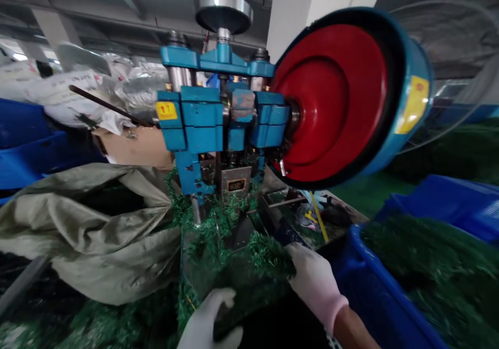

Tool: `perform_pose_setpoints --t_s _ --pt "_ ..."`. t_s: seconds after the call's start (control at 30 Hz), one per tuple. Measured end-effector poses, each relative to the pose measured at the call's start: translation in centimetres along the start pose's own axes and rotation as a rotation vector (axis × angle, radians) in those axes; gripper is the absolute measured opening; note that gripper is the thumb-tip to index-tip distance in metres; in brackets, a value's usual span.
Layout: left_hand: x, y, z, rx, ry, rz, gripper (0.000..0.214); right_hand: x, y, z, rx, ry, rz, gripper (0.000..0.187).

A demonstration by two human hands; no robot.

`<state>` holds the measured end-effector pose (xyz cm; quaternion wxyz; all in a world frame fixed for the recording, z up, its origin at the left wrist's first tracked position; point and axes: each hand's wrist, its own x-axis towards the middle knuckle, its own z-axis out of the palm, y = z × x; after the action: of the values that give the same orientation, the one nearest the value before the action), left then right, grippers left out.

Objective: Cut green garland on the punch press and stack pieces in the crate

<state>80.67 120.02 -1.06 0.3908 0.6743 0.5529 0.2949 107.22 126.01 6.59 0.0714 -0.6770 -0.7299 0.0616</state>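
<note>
My right hand (313, 279), in a white glove with a pink cuff, grips a green artificial pine sprig (268, 255) by its right end. The sprig points left over the work table of a blue press (202, 120). At the bottom, my left hand (212, 320), also gloved in white, has its thumb and fingers apart with nothing between them. Loose green tinsel clippings (218, 224) lie around the foot of the press, beyond both hands. A metal plate with a dark label (236, 184) faces me at the press's middle.
A large red flywheel (331, 105) juts out at the upper right. Below it, a blue bin (374, 281) holds green sprigs. On the left hangs a grey-green cloth sack (97, 240), with a cardboard box (136, 146) behind. A yellow stick (318, 216) stands near tools on the table.
</note>
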Motion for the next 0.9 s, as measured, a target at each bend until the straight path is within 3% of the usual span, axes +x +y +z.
perform_pose_setpoints --t_s 0.1,0.17,0.27,0.33,0.43,0.5,0.57,0.63,0.7,0.77,0.83,0.9 --pt "1.6 4.2 2.7 -0.340 -0.046 -0.071 0.072 -3.7 -0.1 1.8 0.161 0.074 0.065 0.031" --pt "2.7 5.9 3.6 -0.616 -0.078 -0.050 0.072 -4.9 -0.8 3.0 0.380 0.011 0.079 0.021" --pt "3.8 6.5 3.6 -0.926 -0.137 -0.016 0.072 -5.7 -2.0 4.4 0.804 -0.282 0.040 0.007" --pt "3.9 6.3 3.1 -1.012 -0.284 -0.007 0.068 -6.2 -2.7 4.9 0.999 -0.503 -0.017 0.011" --pt "3.3 6.4 2.6 -1.087 -0.457 -0.027 0.044 -6.9 -3.5 5.3 1.239 -0.789 -0.108 0.012" --pt "2.9 6.9 2.7 -1.086 -0.460 -0.046 0.029 -7.3 -3.6 5.8 1.399 -0.976 -0.115 0.017" --pt "2.8 7.5 2.7 -1.018 -0.399 -0.085 0.023 -7.5 -3.1 6.7 1.488 -1.061 -0.060 0.024" --pt "3.1 7.6 2.5 -0.868 -0.290 -0.122 0.026 -7.8 -2.3 7.8 1.427 -0.985 -0.011 0.030" --pt "3.5 7.1 2.2 -0.681 -0.126 -0.135 0.032 -8.0 -1.3 8.9 1.156 -0.745 0.026 0.047" --pt "3.7 6.6 1.9 -0.535 0.025 -0.136 0.037 -8.3 -0.7 9.2 0.927 -0.507 0.098 0.077" --pt "3.7 6.4 2.1 -0.503 0.103 -0.167 0.041 -8.5 -0.9 8.7 0.968 -0.341 0.135 0.086" --pt "3.5 6.8 2.6 -0.537 0.102 -0.196 0.043 -8.5 -1.8 7.9 1.165 -0.189 0.082 0.068"
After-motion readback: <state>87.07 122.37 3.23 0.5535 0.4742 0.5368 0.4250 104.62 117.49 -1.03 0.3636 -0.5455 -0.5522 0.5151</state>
